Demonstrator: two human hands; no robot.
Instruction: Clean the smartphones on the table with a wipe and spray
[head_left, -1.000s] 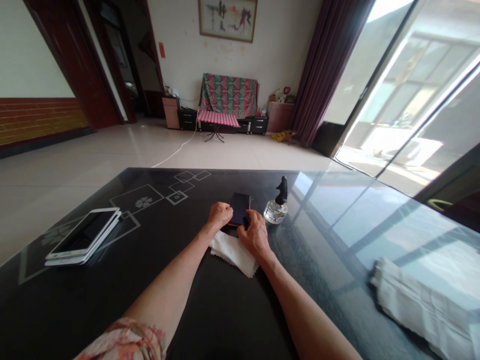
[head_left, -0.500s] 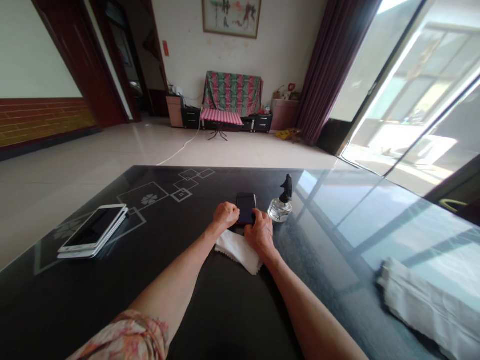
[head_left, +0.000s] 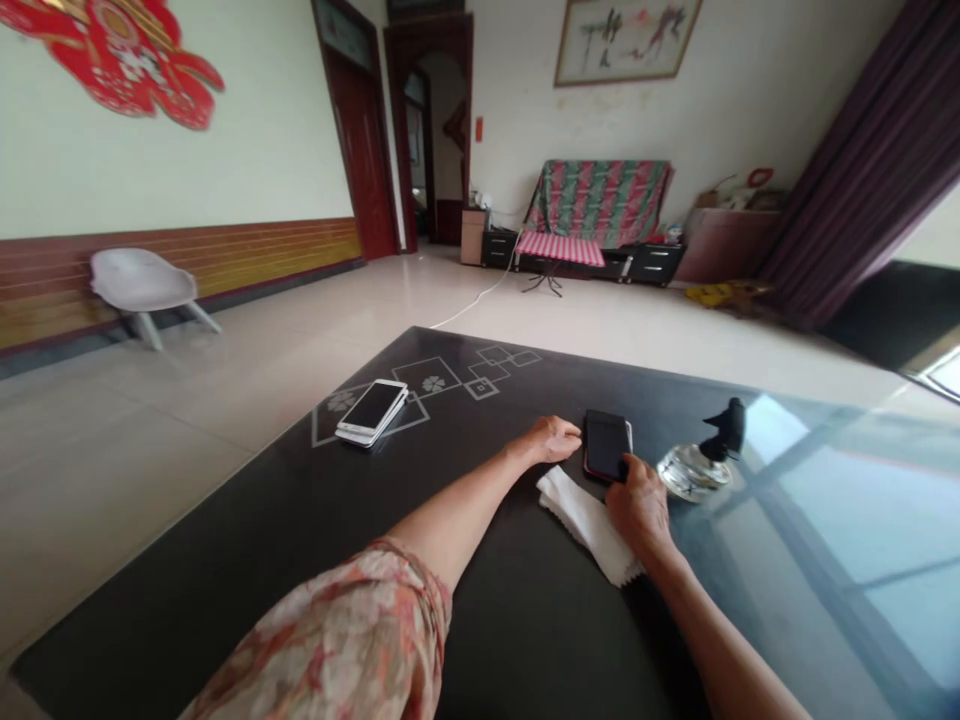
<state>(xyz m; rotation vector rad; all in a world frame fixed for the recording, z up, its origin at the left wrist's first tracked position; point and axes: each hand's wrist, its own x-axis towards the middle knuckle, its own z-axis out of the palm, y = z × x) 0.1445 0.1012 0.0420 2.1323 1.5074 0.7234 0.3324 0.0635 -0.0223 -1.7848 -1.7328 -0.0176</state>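
Observation:
A dark-screened smartphone (head_left: pixel 606 446) lies flat on the black table, a pale edge showing along its right side. My right hand (head_left: pixel 639 505) grips it at the lower right corner. To the phone's left, my left hand (head_left: pixel 553 438) rests on the table, fingers loosely stretched toward it with a narrow gap and nothing seen in them. A white cloth (head_left: pixel 581 520) with zigzag edges lies below the phone, partly under my right hand. Close to the right of that hand stands a clear spray bottle (head_left: pixel 694 474) with a black trigger head.
White-framed phones or tablets (head_left: pixel 373 410) lie stacked on the left of the black table (head_left: pixel 480 600). Beyond its far edge are a pink striped stool (head_left: pixel 561 248) and a cloth-draped object (head_left: pixel 600 203). A white chair (head_left: pixel 142 280) stands by the left wall.
My view has swung left, so everything appears further right. My left hand's fingers have loosened from a fist beside the phone. My right hand stays at the phone's lower right corner.

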